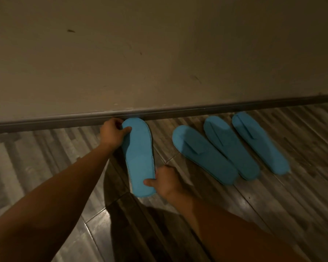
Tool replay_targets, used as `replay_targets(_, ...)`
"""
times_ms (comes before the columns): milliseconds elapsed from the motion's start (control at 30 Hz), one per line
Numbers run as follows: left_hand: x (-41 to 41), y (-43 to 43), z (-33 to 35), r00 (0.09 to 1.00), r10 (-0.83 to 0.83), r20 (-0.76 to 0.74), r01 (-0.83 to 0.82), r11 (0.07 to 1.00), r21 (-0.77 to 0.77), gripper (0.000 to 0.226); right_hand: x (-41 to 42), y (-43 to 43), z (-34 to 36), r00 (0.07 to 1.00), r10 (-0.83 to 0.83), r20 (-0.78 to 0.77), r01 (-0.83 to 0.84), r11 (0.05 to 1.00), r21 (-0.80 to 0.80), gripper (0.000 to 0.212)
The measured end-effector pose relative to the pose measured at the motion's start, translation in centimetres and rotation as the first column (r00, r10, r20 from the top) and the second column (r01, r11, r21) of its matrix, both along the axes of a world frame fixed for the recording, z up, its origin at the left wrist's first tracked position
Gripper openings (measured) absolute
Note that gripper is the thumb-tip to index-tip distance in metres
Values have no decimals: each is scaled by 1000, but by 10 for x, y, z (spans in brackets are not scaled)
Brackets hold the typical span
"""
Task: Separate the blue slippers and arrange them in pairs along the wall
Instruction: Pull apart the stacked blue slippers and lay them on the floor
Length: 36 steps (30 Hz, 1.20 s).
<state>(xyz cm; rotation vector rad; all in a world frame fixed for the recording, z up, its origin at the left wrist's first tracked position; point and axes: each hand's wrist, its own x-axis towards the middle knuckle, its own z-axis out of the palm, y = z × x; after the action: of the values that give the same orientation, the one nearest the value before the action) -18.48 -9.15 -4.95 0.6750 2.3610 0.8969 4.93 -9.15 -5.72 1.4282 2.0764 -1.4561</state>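
A flat blue slipper (139,157) lies lengthwise on the floor with its toe end at the baseboard (64,120). My left hand (113,134) grips its far end near the wall, thumb on top. My right hand (164,181) holds its near end, thumb pressed on the surface. To the right, three more blue slippers lie side by side, angled toward the wall: one (203,154), a second (231,148) and a third (259,142). I cannot tell whether the held slipper is one piece or a stacked pair.
A beige wall (159,53) fills the upper half, with a dark baseboard along its foot. The floor (45,157) is grey wood-look planking. The light is dim. Floor stretches left of the held slipper and toward the camera.
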Motion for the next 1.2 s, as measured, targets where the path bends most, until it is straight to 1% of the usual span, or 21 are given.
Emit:
replay_targets(167, 12, 4, -3, 994, -71, -89, 68, 997, -30, 46, -3, -5, -6, 1000, 4, 30, -6, 998, 65, 38)
replay_targets(233, 14, 4, -4, 992, -70, -105, 68, 997, -27, 44, -1, -5, -5, 1000, 23, 20, -25, 997, 69, 32)
replay_targets(333, 16, -1, -4, 990, -24, -137, 25, 1000, 0, 40, 15, 3, 5, 999, 29, 27, -32, 993, 116, 39)
replay_targets(400, 25, 0, -4, 988, -2, -152, 8, 999, 42, 39, 36, 20, 14, 997, -75, 24, 69, 983, 167, 34)
replay_targets(467, 48, 7, 0, 995, -40, -87, 49, 993, 110, 38, 67, 44, 19, 958, -285, 11, 276, 935, 224, 33)
replay_targets(533, 76, 20, -1, 994, -107, -12, 108, 982, 156, 33, 103, 64, 26, 874, -483, -48, 473, 826, 307, 33)
replay_targets(600, 102, 34, -1, 986, -165, 21, 162, 981, 103, 31, 140, 78, 28, 788, -609, -87, 592, 712, 377, 35)
replay_targets(633, 113, 41, -1, 981, -191, 32, 188, 980, 67, 33, 156, 83, 25, 750, -656, -83, 630, 672, 389, 37)
replay_targets(667, 121, 47, -2, 975, -218, 41, 216, 976, 38, 36, 169, 86, 23, 720, -691, -68, 656, 644, 394, 39)
replay_targets(733, 133, 57, 0, 963, -266, 39, 266, 964, 6, 38, 188, 89, 15, 687, -726, -26, 675, 625, 392, 45)
replay_targets(800, 139, 65, 1, 956, -292, 27, 292, 956, -17, 37, 197, 90, 4, 686, -727, -1, 675, 636, 374, 51)
replay_targets(867, 142, 72, -2, 951, -308, 1, 308, 951, -34, 44, 198, 90, -1, 680, -733, 13, 689, 646, 328, 50)
replay_targets(900, 144, 75, -3, 952, -306, 1, 306, 951, -41, 45, 198, 91, -3, 673, -740, 12, 702, 643, 307, 48)
replay_targets(1000, 148, 82, -4, 962, -272, 35, 274, 960, -59, 30, 194, 94, -6, 656, -754, 28, 723, 638, 265, 45)
replay_targets(1133, 145, 82, -4, 973, -219, 68, 221, 975, -35, 31, 187, 91, -3, 649, -760, 29, 735, 637, 234, 40)
replay_targets(1200, 137, 82, -2, 977, -207, 51, 208, 978, -6, 32, 183, 86, 4, 667, -745, -6, 730, 652, 204, 47)
